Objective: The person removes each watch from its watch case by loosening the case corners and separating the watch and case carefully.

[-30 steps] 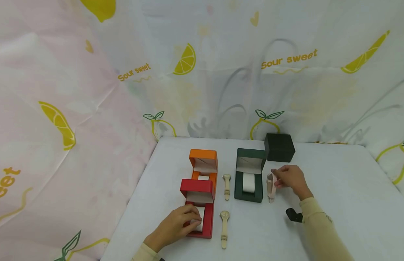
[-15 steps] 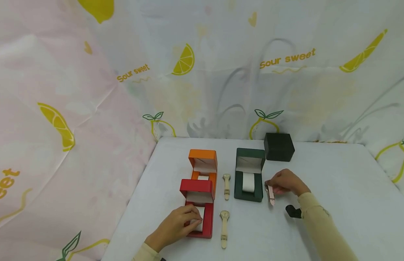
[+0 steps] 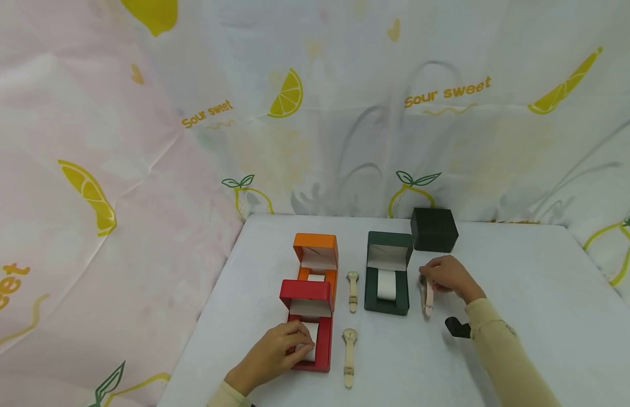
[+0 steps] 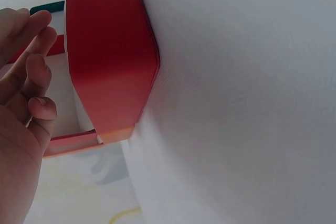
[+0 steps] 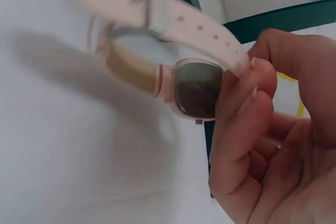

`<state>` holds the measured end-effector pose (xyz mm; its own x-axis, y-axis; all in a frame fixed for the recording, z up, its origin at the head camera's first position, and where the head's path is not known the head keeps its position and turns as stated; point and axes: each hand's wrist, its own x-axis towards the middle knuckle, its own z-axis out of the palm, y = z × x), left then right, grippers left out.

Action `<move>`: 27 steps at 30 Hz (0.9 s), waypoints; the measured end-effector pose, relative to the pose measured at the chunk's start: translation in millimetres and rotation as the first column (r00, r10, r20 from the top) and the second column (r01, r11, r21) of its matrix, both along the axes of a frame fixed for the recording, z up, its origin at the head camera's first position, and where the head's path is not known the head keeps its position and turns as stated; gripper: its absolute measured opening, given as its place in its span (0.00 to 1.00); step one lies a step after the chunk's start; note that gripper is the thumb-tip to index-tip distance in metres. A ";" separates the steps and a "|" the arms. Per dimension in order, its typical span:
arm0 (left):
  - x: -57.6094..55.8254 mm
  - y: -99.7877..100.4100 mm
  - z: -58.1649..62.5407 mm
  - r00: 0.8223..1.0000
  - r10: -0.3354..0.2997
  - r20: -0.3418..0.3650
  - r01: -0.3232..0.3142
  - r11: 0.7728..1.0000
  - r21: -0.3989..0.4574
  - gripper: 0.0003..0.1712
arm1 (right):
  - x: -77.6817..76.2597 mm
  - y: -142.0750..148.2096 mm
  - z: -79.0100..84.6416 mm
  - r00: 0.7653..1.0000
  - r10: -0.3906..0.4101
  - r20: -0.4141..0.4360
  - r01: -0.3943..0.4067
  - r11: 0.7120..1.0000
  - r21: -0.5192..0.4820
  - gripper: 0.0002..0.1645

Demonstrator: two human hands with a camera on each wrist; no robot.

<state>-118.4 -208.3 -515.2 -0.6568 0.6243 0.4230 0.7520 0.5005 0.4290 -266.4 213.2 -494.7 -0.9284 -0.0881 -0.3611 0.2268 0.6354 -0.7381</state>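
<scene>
My right hand [image 3: 449, 277] pinches a pink-strapped wristwatch [image 3: 427, 299] just right of the open green watch box [image 3: 403, 302]. In the right wrist view the watch [image 5: 195, 88] has a dark squarish face and a looped strap, with thumb and fingers at one end. Over the open red watch box [image 3: 324, 350] lies my left hand [image 3: 274, 351], its fingers loosely bent above the white cushion. Seen from the left wrist, the left hand [image 4: 21, 93] is beside the raised red lid [image 4: 110, 40] and holds nothing; whether its fingertips touch the cushion cannot be told.
Behind the red box stands an open orange watch box [image 3: 316, 241]. Two cream watches lie flat in the middle, a rear one [image 3: 353, 291] and a front one [image 3: 349, 353]. A black box [image 3: 434, 230] stands at the back of the white table [image 3: 523, 271], before a printed curtain [image 3: 345, 113].
My right hand first brought the pink watch toward the front, then back a little to the rear and right, turning it on the way. My left hand stays in place.
</scene>
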 end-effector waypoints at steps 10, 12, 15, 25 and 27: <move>4.9 37.7 7.9 0.989 -0.144 0.040 0.134 0.974 0.183 0.04 | 19.4 -10.8 3.9 0.983 -0.010 -0.182 0.026 0.996 0.088 0.19; 2.5 52.4 12.8 0.982 -0.178 0.057 0.162 0.964 0.213 0.04 | 23.9 -14.1 6.5 0.970 -0.018 -0.242 0.042 0.995 0.094 0.18; -3.5 72.3 19.4 0.972 -0.217 0.091 0.190 0.952 0.240 0.06 | 27.6 -17.8 8.8 0.967 -0.015 -0.255 0.035 0.997 0.074 0.17; -33.1 149.1 24.0 0.773 -0.191 0.605 0.030 0.963 0.266 0.17 | 34.0 -16.1 2.2 0.949 -0.059 -0.308 0.062 0.998 -0.001 0.24; -43.0 169.9 25.4 0.719 -0.189 0.669 -0.031 0.953 0.302 0.21 | 39.8 -17.0 3.6 0.924 -0.072 -0.376 0.070 0.997 -0.018 0.22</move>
